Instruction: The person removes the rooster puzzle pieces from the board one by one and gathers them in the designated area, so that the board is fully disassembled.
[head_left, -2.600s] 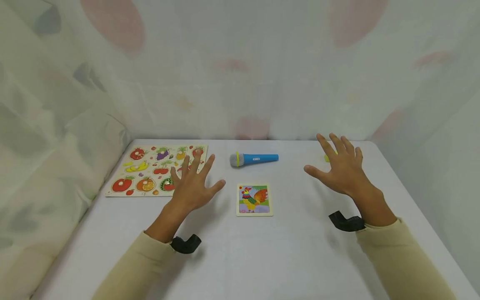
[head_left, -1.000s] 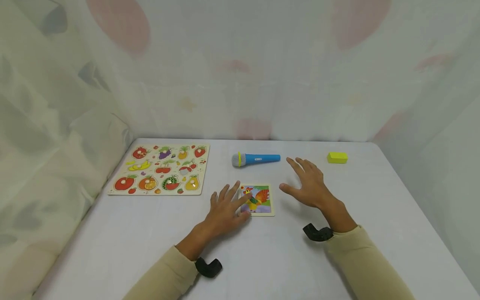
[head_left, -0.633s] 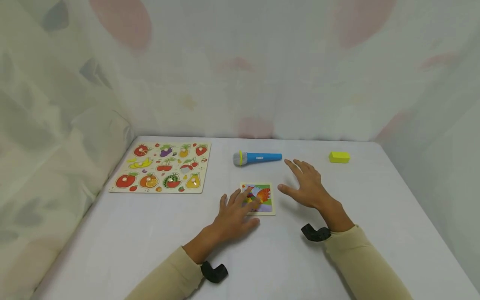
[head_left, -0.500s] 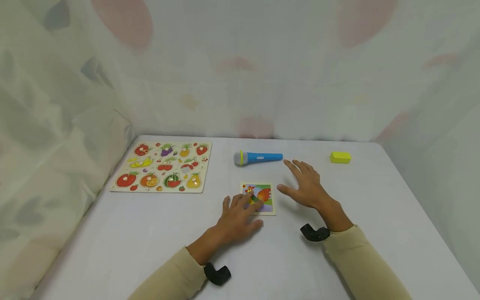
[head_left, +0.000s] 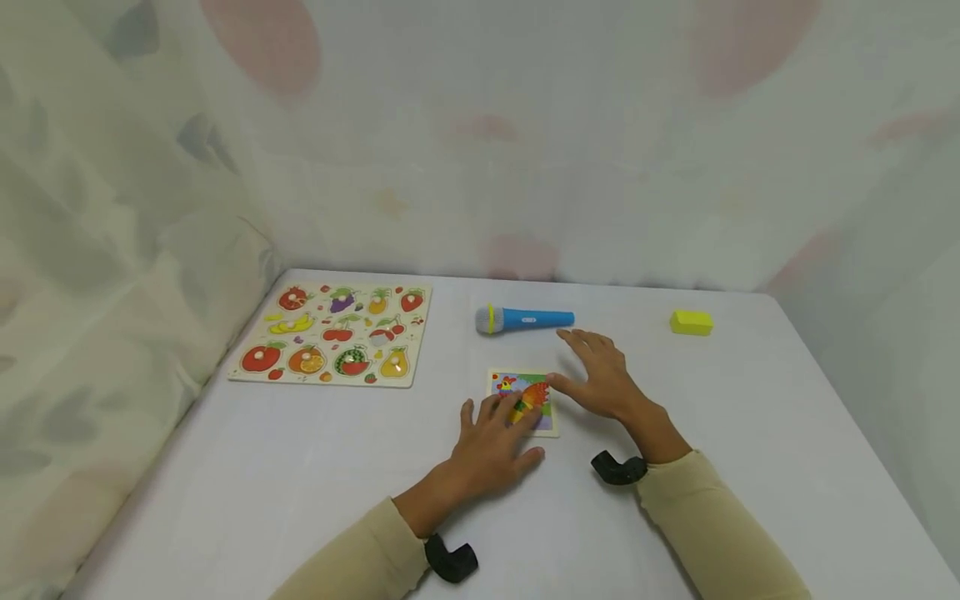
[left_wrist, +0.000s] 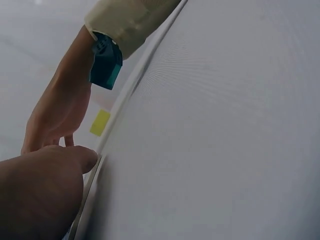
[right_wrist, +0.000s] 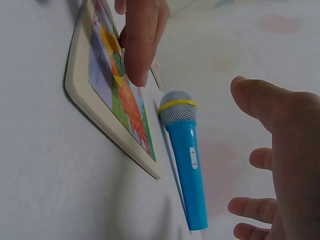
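A small square jigsaw puzzle (head_left: 552, 422) with a rooster picture and a pale frame lies on the white table. My left hand (head_left: 491, 454) reaches over its lower left part with fingers spread, fingertips close over the picture, and hides some of it. My right hand (head_left: 603, 379) hovers off the puzzle's right edge, its thumb tip overlapping the upper right corner in the head view. The right wrist view shows my right fingers apart with nothing between them, beyond a blue toy microphone (right_wrist: 187, 165) that lies behind the puzzle.
A fruit peg puzzle board (head_left: 360, 333) lies at the back left of the table (head_left: 637, 533). Near the back right sits a yellow block (head_left: 691, 322). Patterned curtains (head_left: 420, 150) hang behind and beside the table.
My left hand has come rightward from beside the fruit board to over the rooster puzzle. My right hand has moved left from near the yellow block toward it. The view has shifted slightly.
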